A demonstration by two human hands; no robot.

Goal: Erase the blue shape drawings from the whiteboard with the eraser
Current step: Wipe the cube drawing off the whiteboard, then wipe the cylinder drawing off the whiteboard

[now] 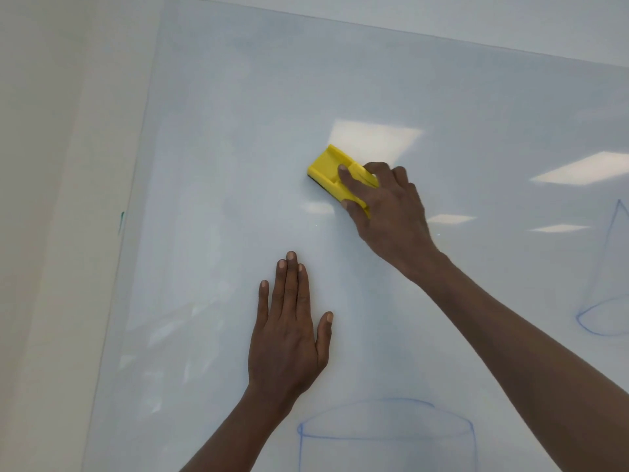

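My right hand [384, 206] grips a yellow eraser [328, 168] and presses it flat against the whiteboard [221, 131] near the middle of the view. My left hand [289, 328] lies flat on the board below it, fingers together and pointing up, holding nothing. A blue cylinder drawing [384, 434] sits at the bottom, just under my left wrist. A blue cone drawing [609, 277] runs off the right edge. The board around the eraser shows faint blue smears.
The whiteboard's left edge [136, 185] meets a cream wall [51, 199], with a small green mark [121, 221] on the frame. Ceiling lights reflect as bright patches [371, 137] on the board, above and right of the eraser.
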